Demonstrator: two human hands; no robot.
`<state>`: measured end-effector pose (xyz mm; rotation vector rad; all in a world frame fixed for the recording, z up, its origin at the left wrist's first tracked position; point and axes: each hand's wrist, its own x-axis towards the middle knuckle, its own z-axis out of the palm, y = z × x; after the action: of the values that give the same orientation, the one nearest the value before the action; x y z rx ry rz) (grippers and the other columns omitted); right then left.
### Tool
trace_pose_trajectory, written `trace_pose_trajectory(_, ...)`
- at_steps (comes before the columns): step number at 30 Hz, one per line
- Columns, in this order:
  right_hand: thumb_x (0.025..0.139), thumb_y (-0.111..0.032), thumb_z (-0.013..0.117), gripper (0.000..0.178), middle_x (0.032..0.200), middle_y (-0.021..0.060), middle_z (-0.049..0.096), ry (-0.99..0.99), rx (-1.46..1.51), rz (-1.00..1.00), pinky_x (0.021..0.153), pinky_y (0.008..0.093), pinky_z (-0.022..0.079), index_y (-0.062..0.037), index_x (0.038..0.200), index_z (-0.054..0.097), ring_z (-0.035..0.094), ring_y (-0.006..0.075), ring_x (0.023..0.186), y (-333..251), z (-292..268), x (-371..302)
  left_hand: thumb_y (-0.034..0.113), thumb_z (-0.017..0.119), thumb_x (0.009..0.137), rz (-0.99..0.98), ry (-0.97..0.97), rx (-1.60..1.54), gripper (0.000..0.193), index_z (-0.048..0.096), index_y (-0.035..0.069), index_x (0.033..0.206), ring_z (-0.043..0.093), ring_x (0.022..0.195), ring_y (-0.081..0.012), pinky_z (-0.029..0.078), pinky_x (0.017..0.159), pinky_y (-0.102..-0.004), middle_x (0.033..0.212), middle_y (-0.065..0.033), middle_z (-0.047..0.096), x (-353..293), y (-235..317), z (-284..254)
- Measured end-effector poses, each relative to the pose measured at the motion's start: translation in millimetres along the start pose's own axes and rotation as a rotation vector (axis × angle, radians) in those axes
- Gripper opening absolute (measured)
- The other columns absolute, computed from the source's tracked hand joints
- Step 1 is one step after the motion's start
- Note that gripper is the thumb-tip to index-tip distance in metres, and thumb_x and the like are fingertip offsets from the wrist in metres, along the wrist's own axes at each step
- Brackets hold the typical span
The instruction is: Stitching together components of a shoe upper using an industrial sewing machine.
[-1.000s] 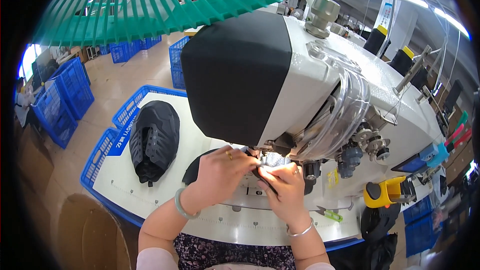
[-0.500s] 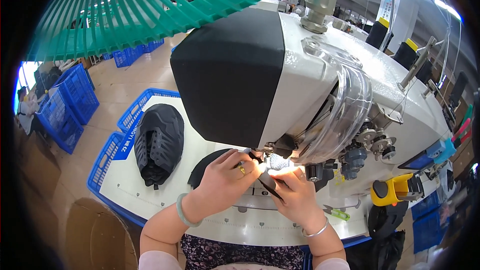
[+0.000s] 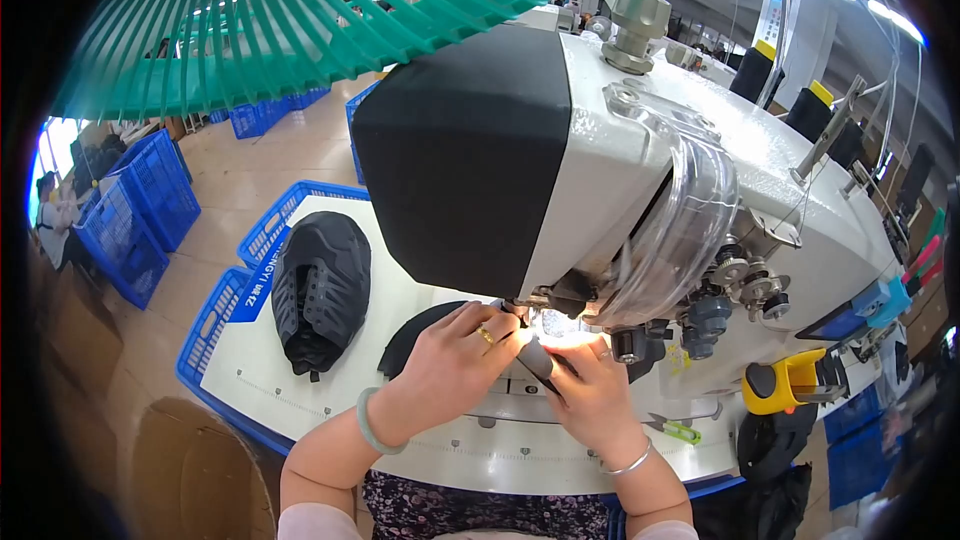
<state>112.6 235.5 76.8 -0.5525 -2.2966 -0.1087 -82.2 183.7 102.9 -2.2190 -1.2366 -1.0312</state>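
Observation:
A lit needle area lies under the head of a large white and black sewing machine (image 3: 460, 160), and both my hands meet there. My left hand (image 3: 450, 365), with a gold ring and pale green bangle, has its fingers pinched on a black shoe upper piece (image 3: 536, 358). From the other side my right hand (image 3: 592, 395) grips the same piece, thumb and fingers bent around its edge. More black curved material (image 3: 412, 338) shows left of my left hand; whether it joins the held piece I cannot tell. Glare hides the needle and stitching.
A black shoe upper (image 3: 322, 290) lies on the white table at left. Green-handled thread snips (image 3: 682, 431) rest right of my right hand, near a yellow holder (image 3: 788, 380). A green fan guard (image 3: 240, 70) hangs overhead. Blue crates (image 3: 155, 180) and a person (image 3: 55, 220) are farther left.
Between my hands the black piece has turned slightly, showing more of its grey-lit face. Both hands keep their grip near the needle area. The view has shifted a little.

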Motion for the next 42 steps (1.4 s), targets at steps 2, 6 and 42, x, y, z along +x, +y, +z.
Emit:
trace_pose_trajectory(2, 0.06, -0.004, 0.071, 0.028, 0.103, 0.0007, 0.06, 0.002, -0.024, 0.003, 0.073, 0.0379, 0.042, -0.0074, 0.088, 0.066, 0.057, 0.021, 0.09, -5.6, -2.9, 4.1, 0.006, 0.064, 0.067, -0.014, -0.043, 0.018, 0.026, 0.063, 0.001, 0.092, 0.06, 0.093, -0.0241, 0.056, 0.077, -0.0327, 0.096, -0.0069, 0.06, -0.2, 1.8, -1.9)
trace_pose_trajectory(6, 0.065, -0.008, 0.077, 0.031, 0.096, 0.0025, 0.061, 0.079, -0.038, 0.051, 0.074, 0.0359, 0.043, -0.0066, 0.095, 0.069, 0.055, 0.0224, 0.084, -13.0, 2.7, 8.8, 0.002, 0.067, 0.067, -0.048, 0.028, -0.05, 0.022, 0.067, 0.003, 0.089, 0.064, 0.081, -0.0232, 0.056, 0.068, -0.0335, 0.084, -0.0055, 0.063, -1.6, -2.4, -1.3)
trace_pose_trajectory(42, 0.067, -0.01, 0.076, 0.035, 0.113, 0.0078, 0.064, 0.002, -0.036, -0.031, 0.089, 0.0435, 0.045, -0.0076, 0.101, 0.067, 0.058, 0.0273, 0.105, 3.5, 2.0, -6.3, -0.001, 0.063, 0.065, -0.059, 0.006, 0.018, 0.033, 0.066, 0.005, 0.097, 0.063, 0.091, -0.0257, 0.057, 0.073, -0.0319, 0.099, -0.0056, 0.063, -4.4, 6.6, 2.9)
